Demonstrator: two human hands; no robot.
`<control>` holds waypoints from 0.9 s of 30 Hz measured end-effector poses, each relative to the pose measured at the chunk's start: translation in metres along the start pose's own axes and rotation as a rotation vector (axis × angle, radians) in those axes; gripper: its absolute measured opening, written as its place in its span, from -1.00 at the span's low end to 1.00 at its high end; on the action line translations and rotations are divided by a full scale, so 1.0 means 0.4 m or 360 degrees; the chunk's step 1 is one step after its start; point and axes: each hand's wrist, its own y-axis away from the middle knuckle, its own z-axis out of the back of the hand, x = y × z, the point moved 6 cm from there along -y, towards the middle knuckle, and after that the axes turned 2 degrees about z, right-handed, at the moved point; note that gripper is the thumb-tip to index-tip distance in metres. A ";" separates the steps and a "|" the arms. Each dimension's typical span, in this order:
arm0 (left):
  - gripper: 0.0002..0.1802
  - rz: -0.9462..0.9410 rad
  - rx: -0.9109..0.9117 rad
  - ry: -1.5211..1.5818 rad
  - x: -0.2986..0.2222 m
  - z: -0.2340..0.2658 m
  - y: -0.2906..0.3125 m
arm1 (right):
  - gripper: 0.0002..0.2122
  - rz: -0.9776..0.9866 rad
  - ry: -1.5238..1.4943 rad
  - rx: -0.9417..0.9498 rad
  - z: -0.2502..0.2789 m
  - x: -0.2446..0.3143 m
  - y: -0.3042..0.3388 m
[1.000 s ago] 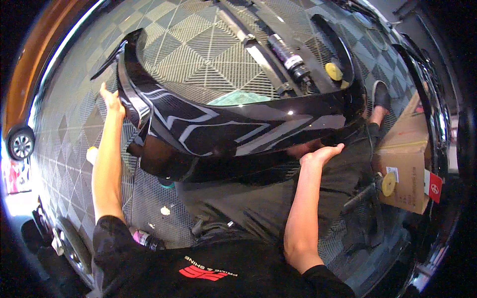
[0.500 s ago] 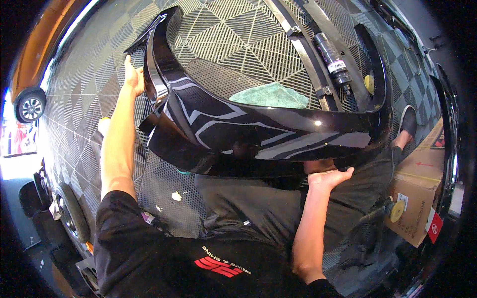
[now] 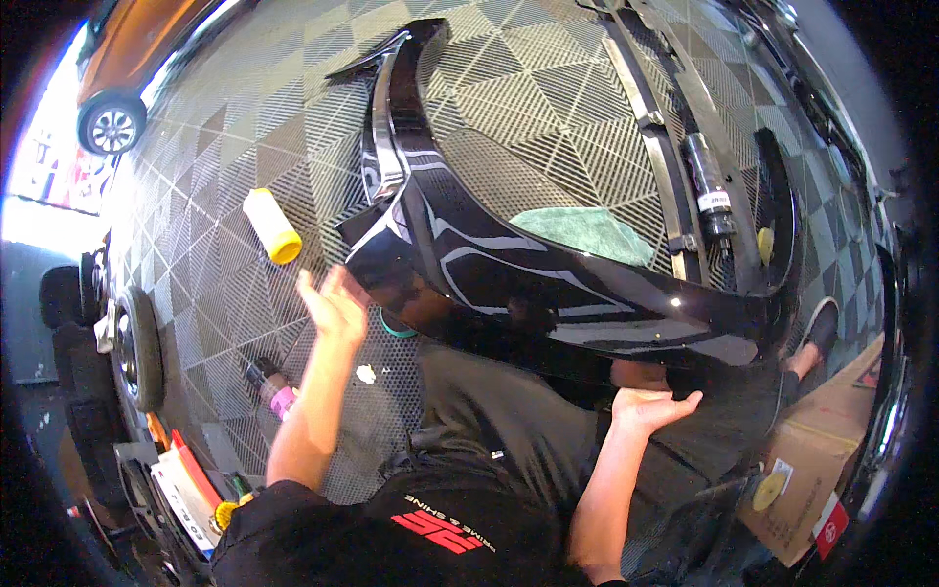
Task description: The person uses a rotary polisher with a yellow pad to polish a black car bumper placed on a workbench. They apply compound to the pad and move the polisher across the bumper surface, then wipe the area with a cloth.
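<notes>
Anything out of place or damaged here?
A small pale scrap on the dark floor, beside the left forearm, looks like stray litter; too small to identify. No damage I can make out on the black car panel.

the bottle (image 3: 272, 227) sits left of the curved panel (image 3: 558, 293), the cloth (image 3: 587, 235) beyond the panel's middle, the box (image 3: 814, 465) to its right.

Right hand (image 3: 644, 411) partly hidden by black panel (image 3: 587, 293); orange car (image 3: 142, 47) cropped.
</notes>
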 end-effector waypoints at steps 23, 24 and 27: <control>-0.08 -0.0305 -0.0892 -0.0285 -0.026 -0.164 0.070 | -0.08 -0.0434 -0.0237 -0.0350 0.100 0.077 -0.049; -0.08 -0.0397 -0.0933 -0.0325 -0.041 -0.153 0.067 | -0.10 -0.0504 -0.0250 -0.0301 0.084 0.082 -0.065; -0.08 -0.0514 -0.0906 -0.0228 -0.006 -0.195 0.046 | -0.19 -0.0456 -0.0229 -0.0267 0.097 0.089 -0.132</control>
